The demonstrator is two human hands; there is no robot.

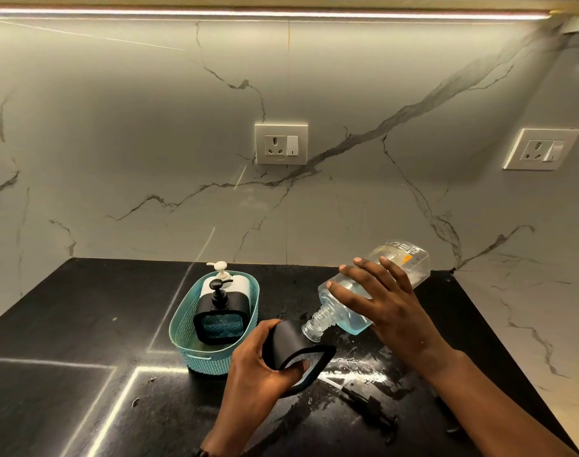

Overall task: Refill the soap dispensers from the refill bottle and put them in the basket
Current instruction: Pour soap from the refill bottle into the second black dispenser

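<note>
- Teal perforated plastic basket (195, 352): stands on the black polished stone counter (67, 324), left of both hands. It already carries two pump dispensers upright, a white-and-grey one (230, 282) at the back and a black-framed one (217, 319) in front. The front part of the basket, nearest the person, appears to have room for a third.
- Left hand (258, 364): its grip is closed around the black-framed clear soap dispenser without pump (298, 351), fingers and thumb wrapped about its body. The dispenser is held tilted just above the counter, its opening turned right to meet the bottle, presumably so that the liquid runs in without a funnel.
- Clear square plastic refill bottle (370, 291): tipped neck-down, its ribbed threaded neck (316, 324) at the dispenser's opening. A little clear liquid lies in the lower corner; whether it is flowing cannot be told.
- Right hand (380, 298): grips the bottle's side from above, fingers spread over it, the base raised toward the marble wall (347, 192).
- Wet patch (357, 364) on the counter beneath the hands: spilt liquid, a likely slip hazard.
- Black pump head with tube (367, 404): lies on the counter near the front edge, beside the right forearm, within reach for refitting.
- Open room: bare counter lies between the hands and the basket.
</note>
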